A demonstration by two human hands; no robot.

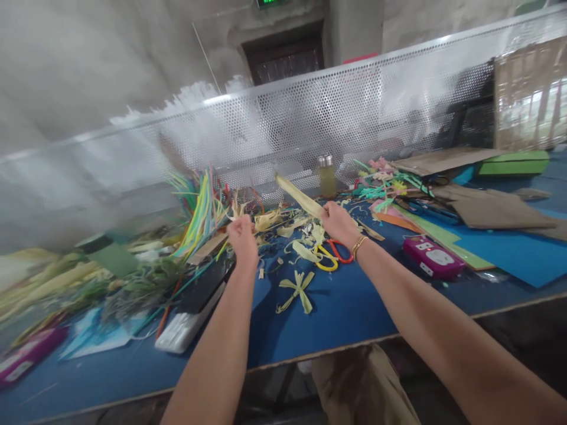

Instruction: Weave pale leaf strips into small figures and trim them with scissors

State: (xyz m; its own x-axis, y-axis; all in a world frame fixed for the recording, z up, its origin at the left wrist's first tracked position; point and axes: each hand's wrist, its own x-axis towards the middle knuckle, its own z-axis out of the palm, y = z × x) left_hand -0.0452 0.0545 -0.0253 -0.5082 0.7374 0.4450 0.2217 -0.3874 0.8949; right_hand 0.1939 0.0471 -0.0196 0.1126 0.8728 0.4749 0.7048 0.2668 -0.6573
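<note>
Head view, right hand (340,224) gripping pale strip (301,197), left hand (243,237) grip unclear, tabletop (339,319) room along near edge (328,352)

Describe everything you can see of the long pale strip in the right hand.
The strip is long, narrow and pale yellow-green, perhaps dried husk or leaf; blur hides fine texture. The right hand's grip holds its near end; the rest slants up leftward above the blue table, its far end apparently free.

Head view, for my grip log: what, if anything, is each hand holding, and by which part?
The right hand holds a pale husk strip by its near end. Whether the left hand holds the frayed husk just beyond it cannot be told.
</note>
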